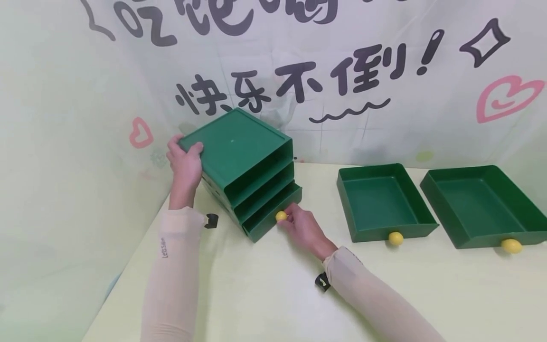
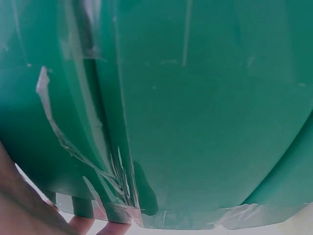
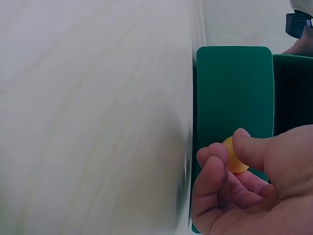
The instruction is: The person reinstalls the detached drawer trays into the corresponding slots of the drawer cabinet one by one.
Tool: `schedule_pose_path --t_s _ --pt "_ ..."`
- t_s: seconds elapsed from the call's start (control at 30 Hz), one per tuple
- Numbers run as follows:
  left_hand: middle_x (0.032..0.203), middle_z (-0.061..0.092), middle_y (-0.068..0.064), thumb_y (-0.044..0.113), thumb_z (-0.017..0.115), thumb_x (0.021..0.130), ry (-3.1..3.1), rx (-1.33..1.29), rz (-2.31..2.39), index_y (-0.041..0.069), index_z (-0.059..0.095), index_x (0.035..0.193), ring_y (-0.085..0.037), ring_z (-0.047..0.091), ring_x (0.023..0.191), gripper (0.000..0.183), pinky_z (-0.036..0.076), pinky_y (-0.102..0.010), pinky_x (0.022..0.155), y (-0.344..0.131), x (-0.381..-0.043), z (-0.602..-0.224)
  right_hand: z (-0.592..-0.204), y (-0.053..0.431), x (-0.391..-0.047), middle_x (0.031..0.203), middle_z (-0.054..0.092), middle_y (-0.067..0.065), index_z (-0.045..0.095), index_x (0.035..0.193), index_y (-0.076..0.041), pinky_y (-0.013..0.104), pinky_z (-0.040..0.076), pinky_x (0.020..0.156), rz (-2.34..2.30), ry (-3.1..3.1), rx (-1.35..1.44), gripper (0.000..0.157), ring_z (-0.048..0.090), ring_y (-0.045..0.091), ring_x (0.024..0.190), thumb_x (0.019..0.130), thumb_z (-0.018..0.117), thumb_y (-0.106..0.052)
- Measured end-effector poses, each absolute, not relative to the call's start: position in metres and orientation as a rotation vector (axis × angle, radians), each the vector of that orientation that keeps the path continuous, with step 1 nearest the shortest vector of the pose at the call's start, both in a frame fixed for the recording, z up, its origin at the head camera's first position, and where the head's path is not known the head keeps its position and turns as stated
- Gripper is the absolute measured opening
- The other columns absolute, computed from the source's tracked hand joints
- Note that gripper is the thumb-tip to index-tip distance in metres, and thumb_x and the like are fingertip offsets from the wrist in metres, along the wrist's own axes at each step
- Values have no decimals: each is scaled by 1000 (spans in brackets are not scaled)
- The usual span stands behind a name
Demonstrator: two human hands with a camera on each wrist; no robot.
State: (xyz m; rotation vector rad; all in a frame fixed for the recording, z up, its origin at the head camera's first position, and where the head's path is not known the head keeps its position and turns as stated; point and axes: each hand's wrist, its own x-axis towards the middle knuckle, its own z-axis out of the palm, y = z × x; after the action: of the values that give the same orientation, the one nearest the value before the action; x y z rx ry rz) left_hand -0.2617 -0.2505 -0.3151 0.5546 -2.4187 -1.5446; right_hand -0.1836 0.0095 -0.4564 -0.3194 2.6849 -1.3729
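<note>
A green drawer cabinet point(image 1: 239, 145) stands angled at the left of the table, its two upper slots without drawers. The bottom drawer point(image 1: 273, 216) sits in the lowest slot, pulled slightly out at the front. My right hand point(image 1: 304, 229) pinches this drawer's yellow round knob point(image 1: 280, 216) between thumb and fingers; the right wrist view shows the knob point(image 3: 236, 155) close up. At the cabinet's back left top edge, my left hand point(image 1: 186, 161) grips the corner, thumb on top. Clear tape point(image 2: 63, 139) runs along the cabinet's side in the left wrist view.
Two pulled-out green drawers, one nearer point(image 1: 384, 199) and one at the far right point(image 1: 487, 204), lie on the pale table point(image 1: 265, 294) with yellow knobs facing front. A white printed sheet point(image 1: 342, 137) hangs behind the table.
</note>
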Motion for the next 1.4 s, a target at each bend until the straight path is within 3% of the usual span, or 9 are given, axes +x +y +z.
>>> schedule_pose_path --t_s 1.4 --pt "158 13 -9 44 43 100 -2402 556 -1582 30 15 152 -28 21 140 61 24 -43 118 -251 -263 -317 -456 -6 -199 92 68 12 58 109 -5 33 54 77 -1408 2674 -335 21 59 20 77 95 68 -17"
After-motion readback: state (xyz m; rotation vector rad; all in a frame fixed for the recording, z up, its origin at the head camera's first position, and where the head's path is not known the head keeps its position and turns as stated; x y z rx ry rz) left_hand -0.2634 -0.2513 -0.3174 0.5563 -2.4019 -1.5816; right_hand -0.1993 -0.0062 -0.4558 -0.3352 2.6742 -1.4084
